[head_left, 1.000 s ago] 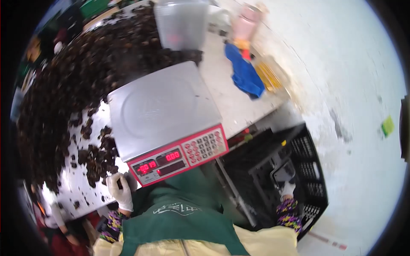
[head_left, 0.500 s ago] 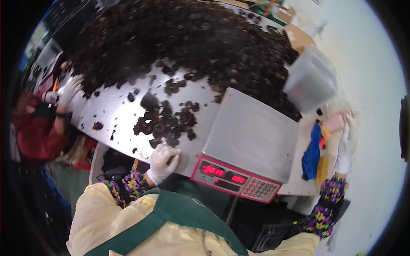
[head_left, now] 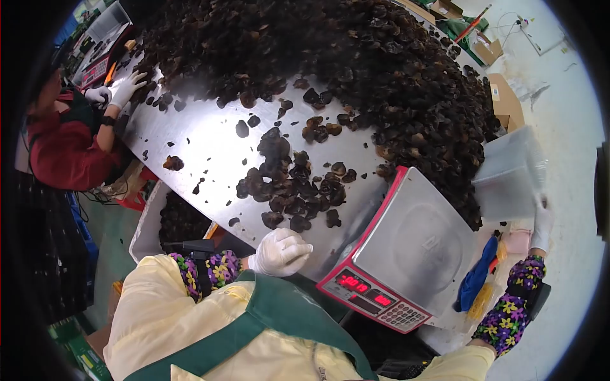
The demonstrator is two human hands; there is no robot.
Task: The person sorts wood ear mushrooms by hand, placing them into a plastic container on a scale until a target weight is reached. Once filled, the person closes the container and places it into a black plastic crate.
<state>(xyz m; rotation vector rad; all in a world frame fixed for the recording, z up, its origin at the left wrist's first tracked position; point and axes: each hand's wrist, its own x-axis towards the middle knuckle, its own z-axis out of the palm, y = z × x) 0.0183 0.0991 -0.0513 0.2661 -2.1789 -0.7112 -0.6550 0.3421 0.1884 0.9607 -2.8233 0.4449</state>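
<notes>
My left hand [head_left: 281, 252], in a white glove, is curled closed at the table's near edge. Whatever may be inside its fingers is hidden. Beyond it lies a loose cluster of dark wood ear mushrooms [head_left: 295, 190]. My right hand [head_left: 542, 226], also gloved, reaches far to the right and grips the edge of a clear plastic container [head_left: 508, 178]; its fingertips are partly hidden. Between my hands stands a red-rimmed digital scale [head_left: 416, 238] with a bare metal plate and lit red digits.
A large mushroom heap [head_left: 419, 82] covers the table's far side. Beside the scale lie a blue cloth [head_left: 478, 265] and a pink block [head_left: 518, 241]. A white bin [head_left: 145, 222] holds dark pieces below the table. At left, a co-worker's gloved hand [head_left: 129, 87] touches the heap.
The view has shifted, so the table and scale appear lower and farther right. My right hand has moved from beside the pink block to the plastic container. My left hand stays closed.
</notes>
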